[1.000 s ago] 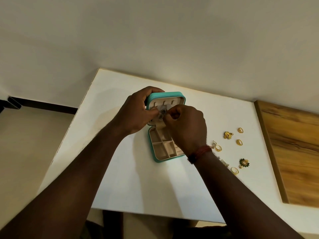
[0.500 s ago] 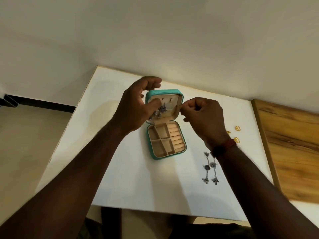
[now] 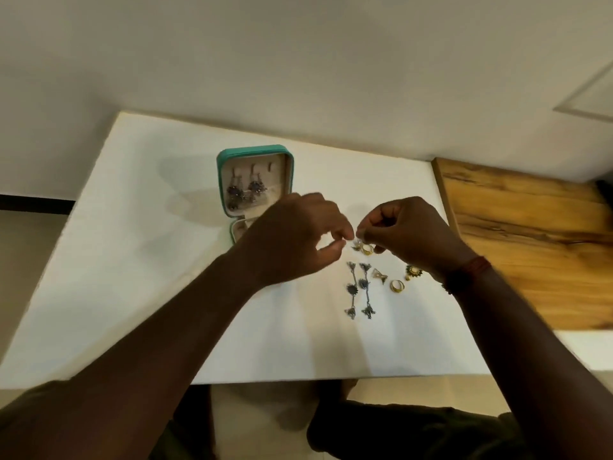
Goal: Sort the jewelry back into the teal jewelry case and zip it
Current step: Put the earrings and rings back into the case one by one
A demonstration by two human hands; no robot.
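Head view. Teal jewelry case (image 3: 221,180) lies open on the white table (image 3: 132,267); two dark drop earrings (image 3: 243,191) hang in its lid. Right of the case, left hand (image 3: 295,237) and right hand (image 3: 409,232) meet fingertip to fingertip over a gold ring (image 3: 367,249). Both narrow, pinch-shaped; blur, so cannot tell what is held. Long silver earrings (image 3: 360,293) lie right of the case, nearer the person.

Teal case (image 3: 255,155) sits open on white table (image 3: 132,260), 2 dark earrings (image 3: 245,190) hung in its lid. L hand (image 3: 298,237) & R hand (image 3: 409,232) touch fingertips over a small gold bit (image 3: 366,249). Too blurry to tell who holds it
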